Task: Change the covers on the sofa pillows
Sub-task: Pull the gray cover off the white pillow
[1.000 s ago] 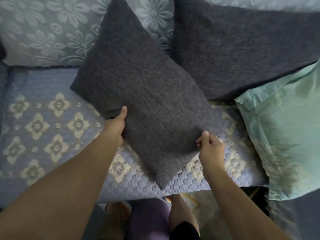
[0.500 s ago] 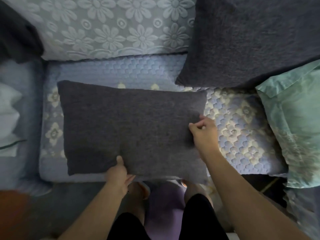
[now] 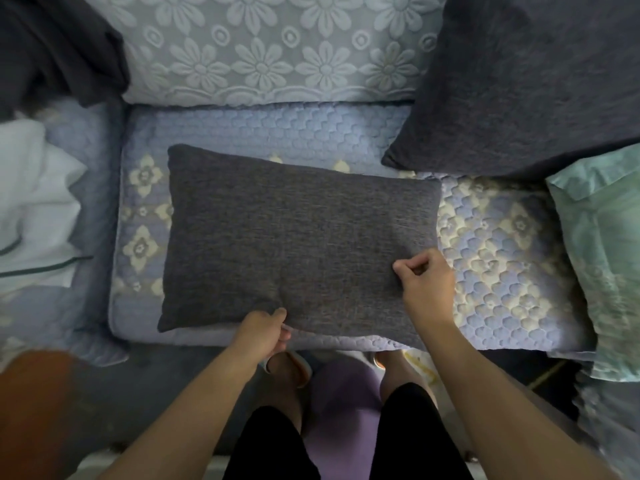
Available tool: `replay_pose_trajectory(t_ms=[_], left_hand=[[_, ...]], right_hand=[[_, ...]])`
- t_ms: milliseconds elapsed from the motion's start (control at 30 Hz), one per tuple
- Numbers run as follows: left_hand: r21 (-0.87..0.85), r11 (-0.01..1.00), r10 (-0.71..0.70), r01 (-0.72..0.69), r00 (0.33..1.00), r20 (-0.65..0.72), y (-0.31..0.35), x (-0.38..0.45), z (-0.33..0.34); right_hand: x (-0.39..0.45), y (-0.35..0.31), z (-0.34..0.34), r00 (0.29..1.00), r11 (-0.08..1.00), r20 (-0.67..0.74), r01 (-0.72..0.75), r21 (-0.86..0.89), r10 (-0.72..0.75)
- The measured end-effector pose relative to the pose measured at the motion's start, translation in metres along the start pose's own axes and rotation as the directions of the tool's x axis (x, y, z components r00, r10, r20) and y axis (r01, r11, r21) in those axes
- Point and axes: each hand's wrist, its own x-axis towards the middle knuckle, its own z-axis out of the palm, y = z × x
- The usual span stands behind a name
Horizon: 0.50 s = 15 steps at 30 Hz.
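Apparently both hands [image 3: 346, 306] pinch unlabelled grey pillow [image 3: 298, 237].

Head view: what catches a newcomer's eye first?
The dark grey pillow lying flat mid-seat on the quilted sofa cover. The left hand grips its near edge; the right hand pinches fabric near its right end. A larger grey cushion leans at the back right, above a pale green pillow.
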Motion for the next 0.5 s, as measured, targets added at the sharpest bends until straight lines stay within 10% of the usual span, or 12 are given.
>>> replay_pose_trajectory(t_ms=[333,500], left_hand=[[-0.242,0.966,-0.079,0.095,0.994,0.073,-0.009,0.000,0.015],[-0.239,0.962,-0.115,0.134,0.989,0.091,-0.006,0.004,0.031]], right_hand=[[0.015,0.039,-0.022,0.976,0.989,-0.160,-0.146,0.008,0.145],[0.015,0.092,-0.055,0.942,0.907,-0.153,-0.331,-0.259,0.300]])
